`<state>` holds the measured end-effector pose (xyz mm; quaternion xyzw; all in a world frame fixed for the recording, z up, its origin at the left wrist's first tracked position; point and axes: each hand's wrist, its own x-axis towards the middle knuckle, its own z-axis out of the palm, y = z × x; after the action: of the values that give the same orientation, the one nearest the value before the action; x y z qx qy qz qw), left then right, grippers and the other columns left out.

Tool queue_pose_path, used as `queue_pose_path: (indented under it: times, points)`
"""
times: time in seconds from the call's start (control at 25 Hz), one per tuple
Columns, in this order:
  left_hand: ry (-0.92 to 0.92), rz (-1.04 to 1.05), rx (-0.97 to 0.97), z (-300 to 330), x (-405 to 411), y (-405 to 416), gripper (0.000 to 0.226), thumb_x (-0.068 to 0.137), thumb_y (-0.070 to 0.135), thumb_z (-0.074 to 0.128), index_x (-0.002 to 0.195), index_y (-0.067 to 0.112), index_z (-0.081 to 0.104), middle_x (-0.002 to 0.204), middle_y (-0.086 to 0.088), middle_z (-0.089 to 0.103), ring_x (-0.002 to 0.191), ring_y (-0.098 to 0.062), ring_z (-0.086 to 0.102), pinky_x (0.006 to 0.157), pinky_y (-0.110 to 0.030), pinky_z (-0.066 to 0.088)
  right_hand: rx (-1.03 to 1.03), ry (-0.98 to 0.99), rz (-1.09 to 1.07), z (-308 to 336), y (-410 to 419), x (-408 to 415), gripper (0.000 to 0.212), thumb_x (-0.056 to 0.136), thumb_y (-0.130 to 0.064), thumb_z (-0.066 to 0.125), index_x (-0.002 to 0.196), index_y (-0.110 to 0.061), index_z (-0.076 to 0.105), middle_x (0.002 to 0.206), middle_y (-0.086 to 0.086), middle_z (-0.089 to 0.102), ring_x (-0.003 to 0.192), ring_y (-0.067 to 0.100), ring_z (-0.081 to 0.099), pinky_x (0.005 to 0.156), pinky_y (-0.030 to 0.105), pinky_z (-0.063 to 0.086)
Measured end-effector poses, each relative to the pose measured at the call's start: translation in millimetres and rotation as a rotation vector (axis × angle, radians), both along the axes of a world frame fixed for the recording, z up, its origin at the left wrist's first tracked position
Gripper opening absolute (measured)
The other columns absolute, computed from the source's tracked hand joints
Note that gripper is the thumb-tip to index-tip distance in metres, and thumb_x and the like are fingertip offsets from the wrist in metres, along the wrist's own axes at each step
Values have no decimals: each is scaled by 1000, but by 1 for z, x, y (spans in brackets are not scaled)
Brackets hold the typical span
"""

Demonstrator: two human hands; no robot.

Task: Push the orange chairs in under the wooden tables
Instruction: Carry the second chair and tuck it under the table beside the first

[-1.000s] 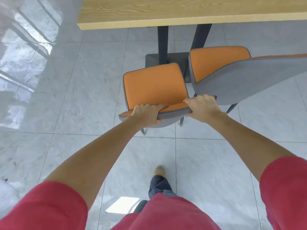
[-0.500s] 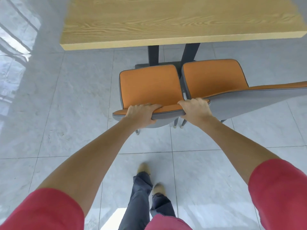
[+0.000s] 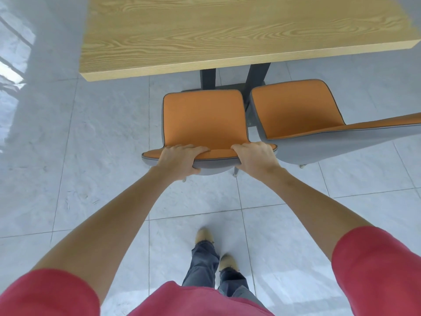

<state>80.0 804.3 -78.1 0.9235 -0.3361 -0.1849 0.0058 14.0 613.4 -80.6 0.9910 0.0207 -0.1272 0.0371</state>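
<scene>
Both hands are gripping the same chair for me here: left hand [image 3: 180,158] and right hand [image 3: 255,157] are curling over the top edge of the orange chair [image 3: 204,120], fingertips on the orange side. Its legs are mostly hidden under the seat. At 12 o'clock the wooden table [image 3: 227,30] is overhanging, seat front just reaching its edge. A second chair [image 3: 296,111] is sitting just beside at 3 o'clock, cut off by the frame.

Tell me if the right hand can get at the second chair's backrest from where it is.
Probably yes: the right hand grips the left chair beside the second chair's backrest, nothing between.
</scene>
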Motion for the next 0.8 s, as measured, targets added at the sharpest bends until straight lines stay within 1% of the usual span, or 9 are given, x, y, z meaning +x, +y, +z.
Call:
queue_pose_path:
  times: [0.24, 0.32, 0.48, 0.6, 0.68, 0.72, 0.8]
  points:
    - [26, -52, -17, 1, -7, -1, 55, 91, 35, 51, 142, 39, 33, 135, 8, 55, 117, -23, 56, 83, -35, 47, -69, 76, 17, 4, 3, -8, 22, 92, -27, 54, 109, -13, 55, 102, 6, 67, 90, 27, 63, 62, 30, 41]
    - [27, -63, -27, 2, -6, -2, 55, 91, 36, 51, 142, 39, 33, 134, 7, 55, 117, -23, 56, 84, -34, 47, -49, 96, -1, 8, 3, -10, 24, 91, -25, 55, 111, -13, 54, 103, 6, 68, 91, 28, 64, 62, 31, 41]
    - [27, -51, -44, 3, -12, -10, 54, 90, 38, 52, 141, 38, 35, 131, 6, 58, 115, -23, 57, 87, -35, 47, 0, 106, -19, 16, -5, -13, 32, 88, -21, 59, 118, -14, 52, 107, 4, 66, 94, 28, 64, 61, 29, 36]
    - [32, -41, -54, 5, -15, -15, 53, 90, 41, 51, 141, 37, 36, 130, 5, 59, 115, -22, 58, 86, -34, 46, 40, 84, -32, 12, -12, -16, 33, 87, -19, 59, 119, -14, 52, 108, 3, 65, 95, 27, 63, 64, 30, 39]
    - [42, -41, -58, 5, -18, -18, 54, 90, 41, 51, 141, 37, 36, 130, 4, 59, 115, -23, 57, 86, -34, 46, 89, 90, -8, 10, -17, -18, 36, 86, -20, 59, 122, -15, 51, 110, 4, 64, 98, 26, 61, 72, 33, 45]
    - [53, -44, -52, 7, -18, -19, 55, 89, 42, 52, 141, 37, 35, 130, 4, 59, 115, -23, 57, 87, -34, 46, 133, 101, 14, 12, -20, -18, 42, 87, -23, 60, 126, -17, 49, 114, 4, 63, 102, 25, 60, 80, 34, 46]
    - [128, -42, -5, 12, -16, -21, 61, 87, 45, 55, 143, 37, 31, 134, 4, 55, 119, -22, 54, 90, -35, 45, 242, 149, 68, 18, -27, -20, 55, 89, -35, 58, 138, -20, 39, 127, 2, 58, 115, 23, 54, 96, 33, 40]
